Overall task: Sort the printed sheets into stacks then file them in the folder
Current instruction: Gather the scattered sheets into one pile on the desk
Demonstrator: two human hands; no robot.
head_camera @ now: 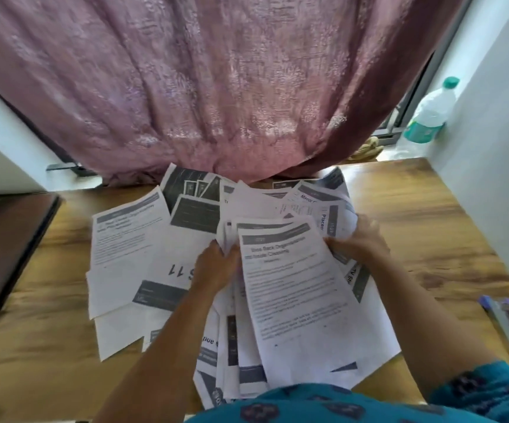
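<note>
Teal sleeve (476, 392) nearest. Our left hand (216, 265) and right hand (358, 239) pinch opposite edges of one printed sheet (296, 288), long axis running away from us, raised over the loose sheets (131, 254) littering the wooden table (430, 227). We see no stacks yet.

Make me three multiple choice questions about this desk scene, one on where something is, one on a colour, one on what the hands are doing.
1. Where does the bottle stand?
A. far right, by the wall
B. on the sheets
C. left, on the dark board

2. What colour is the curtain?
A. green
B. mauve pink
C. white

3. What is the left hand doing?
A. resting flat on bare desk
B. holding a pen
C. holding sheets

Answers: A, it stands beside the right wall; B, mauve-pink fabric fills the top; C, its fingers curl round sheet edges, as do the right hand's.
</note>
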